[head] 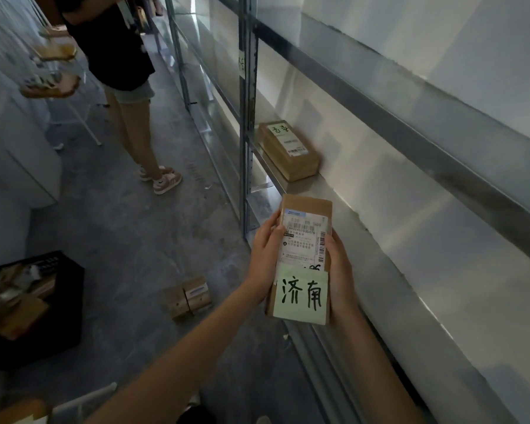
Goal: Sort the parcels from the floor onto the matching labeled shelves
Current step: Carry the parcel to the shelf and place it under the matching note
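Gripping a brown parcel (303,255) by its edges, left hand (265,249) and right hand (341,270) hold it above the shelf (364,240).

The metal shelf (328,191) on right carries one brown parcel (289,150) w/ a green note, at its far end. On the grey floor (129,240): two small boxes (187,298) touching, near centre, and a black crate (32,304) at left.
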